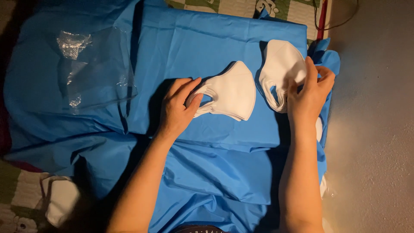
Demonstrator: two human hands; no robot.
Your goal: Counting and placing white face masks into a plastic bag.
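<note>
A white folded face mask (233,91) lies on a blue folded cloth (207,47). My left hand (177,108) rests on the cloth with its fingertips on the mask's ear loop end. To the right, a small stack of white masks (279,69) sits near the cloth's right edge. My right hand (309,90) grips this stack at its right side, thumb and fingers pinched on it.
A crumpled clear plastic bag (92,71) lies on the cloth at the upper left. More blue fabric (202,185) spreads toward me. A patterned mat (26,203) shows at the lower left, and a bare grey floor (375,129) lies to the right.
</note>
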